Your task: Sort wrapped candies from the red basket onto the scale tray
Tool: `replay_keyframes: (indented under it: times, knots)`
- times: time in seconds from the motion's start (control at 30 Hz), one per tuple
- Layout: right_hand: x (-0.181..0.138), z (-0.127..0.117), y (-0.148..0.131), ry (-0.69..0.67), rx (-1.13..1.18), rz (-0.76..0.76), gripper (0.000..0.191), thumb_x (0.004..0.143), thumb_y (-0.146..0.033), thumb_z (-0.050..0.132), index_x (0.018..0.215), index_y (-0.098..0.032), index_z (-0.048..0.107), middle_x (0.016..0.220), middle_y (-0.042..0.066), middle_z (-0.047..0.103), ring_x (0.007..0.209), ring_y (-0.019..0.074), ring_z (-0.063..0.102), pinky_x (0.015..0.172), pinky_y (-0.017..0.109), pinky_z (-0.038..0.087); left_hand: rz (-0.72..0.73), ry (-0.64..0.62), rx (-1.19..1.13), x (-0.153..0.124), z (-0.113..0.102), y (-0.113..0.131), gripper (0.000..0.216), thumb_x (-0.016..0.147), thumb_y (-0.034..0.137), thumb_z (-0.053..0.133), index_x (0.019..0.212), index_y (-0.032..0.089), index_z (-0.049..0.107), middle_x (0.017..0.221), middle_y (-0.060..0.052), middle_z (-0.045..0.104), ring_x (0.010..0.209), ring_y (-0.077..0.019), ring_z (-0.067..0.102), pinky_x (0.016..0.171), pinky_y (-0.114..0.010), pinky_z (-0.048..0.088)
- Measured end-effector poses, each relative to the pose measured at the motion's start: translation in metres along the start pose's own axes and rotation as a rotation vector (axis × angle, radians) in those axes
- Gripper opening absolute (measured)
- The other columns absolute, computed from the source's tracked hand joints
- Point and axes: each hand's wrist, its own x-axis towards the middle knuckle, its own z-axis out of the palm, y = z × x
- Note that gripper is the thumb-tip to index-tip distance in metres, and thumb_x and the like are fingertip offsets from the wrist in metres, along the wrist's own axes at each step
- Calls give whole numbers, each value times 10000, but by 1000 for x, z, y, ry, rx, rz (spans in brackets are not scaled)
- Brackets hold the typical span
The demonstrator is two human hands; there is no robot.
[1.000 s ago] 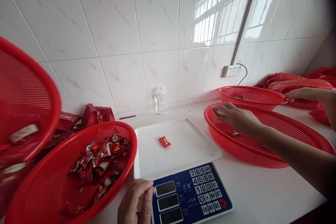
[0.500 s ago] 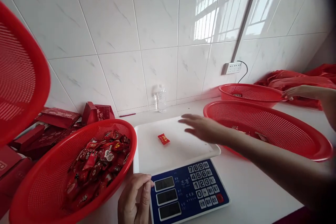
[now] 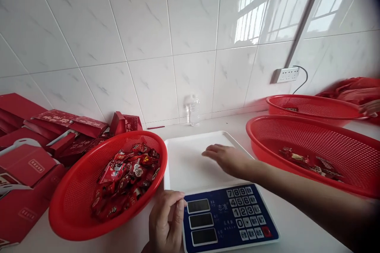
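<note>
My right hand lies palm down over the white tray of the blue-faced scale, fingers stretched out and open. No sweet shows on the tray; the spot under my hand is hidden. My left hand rests at the scale's front left corner, fingers loosely bent against its edge and holding nothing. A red basket holding several red-wrapped sweets stands just left of the scale. Another red basket with a few sweets stands to the right, beyond my right forearm.
A third red basket sits at the back right, with another person's hand at its rim. Red gift boxes are piled at the left. A clear bottle stands by the tiled wall, and a wall socket is above.
The red basket held up at the far left is gone from view. My right hand moved from the right basket onto the scale tray, and the single sweet there no longer shows.
</note>
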Motion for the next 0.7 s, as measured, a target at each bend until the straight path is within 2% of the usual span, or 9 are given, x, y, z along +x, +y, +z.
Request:
replay_keyframes:
  times: [0.1, 0.17, 0.23, 0.33, 0.4, 0.47, 0.53, 0.63, 0.7]
  knots:
    - [-31, -16, 29, 131, -37, 136, 463, 935, -54, 326, 1274, -132, 632, 1260, 195, 663, 1081, 313, 674, 857, 501, 573, 41, -27, 11, 3, -3, 3, 218, 927, 90, 528, 1082, 217, 613, 793, -18, 690, 692, -137, 694, 646, -212, 596]
    - [-55, -23, 52, 273, -95, 313, 400, 976, -180, 344, 1199, -172, 676, 1186, 180, 704, 935, 319, 719, 725, 485, 605, 44, -22, 21, 4, -2, 5, 211, 924, 89, 527, 1070, 219, 610, 780, -12, 689, 687, -133, 687, 647, -207, 587]
    - [-75, -24, 73, 315, -179, 440, 412, 972, -200, 329, 1177, -171, 685, 1189, 203, 704, 924, 356, 720, 693, 504, 599, 49, -13, 30, 5, -1, 8, 200, 924, 94, 521, 1052, 218, 611, 760, -6, 687, 680, -130, 681, 652, -207, 580]
    - [-88, -23, 81, 318, -199, 428, 379, 947, -265, 378, 1126, -175, 700, 1214, 223, 695, 1023, 395, 697, 706, 511, 601, 56, -3, 46, 9, 1, 12, 186, 928, 99, 507, 1027, 213, 615, 731, 0, 681, 658, -125, 671, 647, -205, 572]
    - [-84, -28, 65, 393, -171, 378, 390, 950, -353, 392, 1145, -199, 692, 1215, 209, 701, 1019, 397, 703, 717, 520, 609, 49, 6, 60, 12, 2, 16, 181, 930, 96, 505, 1015, 208, 618, 742, -3, 686, 665, -125, 675, 653, -204, 573]
    - [-74, -41, 34, 498, -120, 295, 418, 964, -452, 387, 1175, -241, 680, 1172, 168, 729, 947, 373, 732, 692, 498, 627, 32, -9, 78, 17, -1, 22, 175, 932, 94, 512, 1007, 208, 622, 768, -7, 696, 695, -127, 684, 673, -205, 575]
    - [-64, -60, -3, 563, -15, 199, 383, 984, -476, 405, 1195, -287, 663, 1119, 117, 755, 877, 318, 754, 694, 433, 644, 6, -56, 122, 25, -7, 31, 157, 936, 119, 532, 1025, 211, 624, 823, -19, 714, 754, -138, 700, 713, -216, 579]
    - [-58, -86, -47, 710, 118, 103, 294, 978, -482, 465, 1191, -378, 638, 987, 28, 782, 757, 254, 764, 632, 349, 657, -69, -198, 265, 48, -24, 40, 174, 952, 218, 544, 1110, 207, 616, 997, -67, 734, 938, -183, 707, 832, -272, 578]
    - [-61, -96, -62, 746, 187, 88, 270, 961, -459, 516, 1200, -414, 632, 969, -15, 781, 773, 230, 768, 623, 300, 662, -200, -376, 401, 69, -38, 37, 267, 973, 283, 486, 1198, 203, 606, 1184, -102, 700, 1140, -226, 649, 1004, -360, 512]
